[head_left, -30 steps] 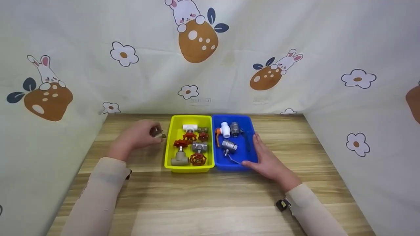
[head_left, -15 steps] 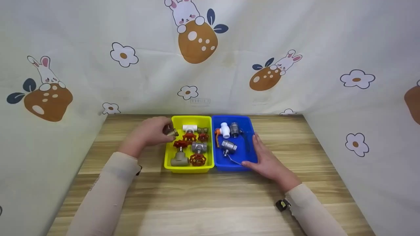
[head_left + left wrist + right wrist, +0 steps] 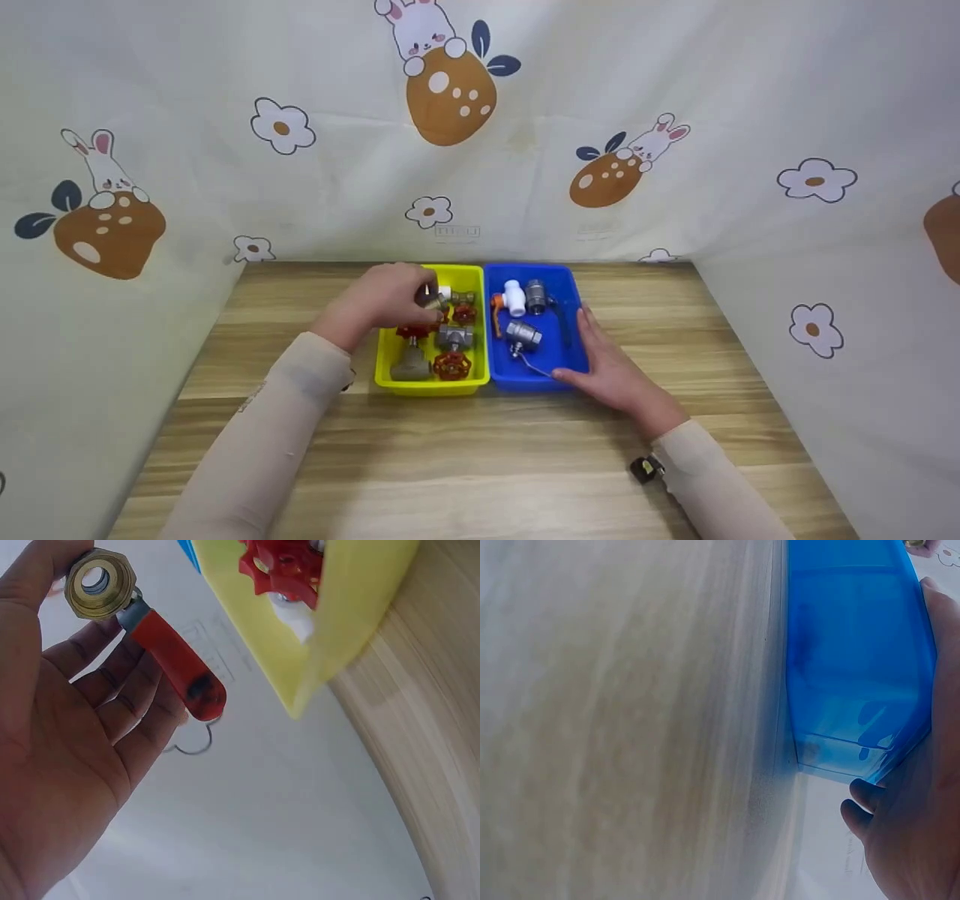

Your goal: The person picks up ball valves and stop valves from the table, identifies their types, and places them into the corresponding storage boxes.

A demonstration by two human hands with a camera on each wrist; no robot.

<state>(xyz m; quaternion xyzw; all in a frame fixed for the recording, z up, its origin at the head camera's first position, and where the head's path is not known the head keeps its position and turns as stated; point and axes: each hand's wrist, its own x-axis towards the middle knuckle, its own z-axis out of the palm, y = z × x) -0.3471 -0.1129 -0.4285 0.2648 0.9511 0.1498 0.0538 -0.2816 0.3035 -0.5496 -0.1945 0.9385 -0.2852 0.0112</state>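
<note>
My left hand (image 3: pixel 386 296) is over the yellow bin (image 3: pixel 431 386), holding a brass ball valve (image 3: pixel 101 586) by its hex body between thumb and fingers. The valve's red lever (image 3: pixel 180 666) hangs along the fingers in the left wrist view. Below it, the yellow bin contains gate valves with red handwheels, including a grey one (image 3: pixel 410 365) and a metal one (image 3: pixel 454 337). On the right, my right hand (image 3: pixel 615 371) rests against the blue bin (image 3: pixel 551 356), its fingers straight along the right side and its thumb at the near corner.
Inside the blue bin lie a white ball valve (image 3: pixel 514 298) with an orange lever and two metal ball valves, one upper (image 3: pixel 535 296), one lower (image 3: pixel 523 335). Both bins stand side by side on a wooden table (image 3: pixel 480 465). Patterned cloth (image 3: pixel 525 187) encloses the back and sides.
My left hand has moved right, carrying the brass ball valve from beside the yellow bin to above its contents. My right hand has stayed at the blue bin.
</note>
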